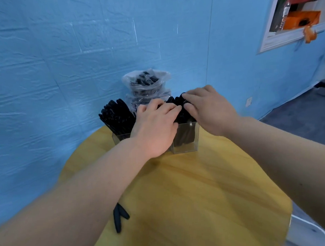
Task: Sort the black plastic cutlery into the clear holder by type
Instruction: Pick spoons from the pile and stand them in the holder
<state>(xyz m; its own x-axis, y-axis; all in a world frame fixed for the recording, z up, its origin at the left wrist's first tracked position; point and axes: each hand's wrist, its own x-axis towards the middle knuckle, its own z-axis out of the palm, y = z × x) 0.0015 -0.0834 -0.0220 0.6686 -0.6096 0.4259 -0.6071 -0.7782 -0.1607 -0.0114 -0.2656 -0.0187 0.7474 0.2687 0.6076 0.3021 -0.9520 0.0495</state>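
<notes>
Cutlery (182, 119) stands in the right compartment of the clear holder (185, 140) at the far edge of the table (181, 197), and that bunch is what I am working on. My left hand (154, 127) lies over the middle of the holder, fingers fairly straight and together, fingertips touching the tops of the bunch; my right hand (206, 108) comes in from the other side, fingers loosely spread over the same tops. I cannot tell whether either hand is actually pinching a piece, since the fingertips are hidden among the black handles. To my mind the step is settling this bunch down and squaring it, so I should press lightly and evenly from both sides, letting the pieces slide to the bottom without splaying. The holder is light-looking plastic near the table's edge, so pushing sideways could tip it; I would keep my left palm steadying it from above. Another full bunch (117, 116) stands in the left compartment, fanned outward, and I should not knock it with my wrist. Behind the holder sits a plastic bag (146, 82) with more black pieces inside. Two loose pieces (119, 217) lie on the table near me, partly under my left forearm, not yet sorted.
</notes>
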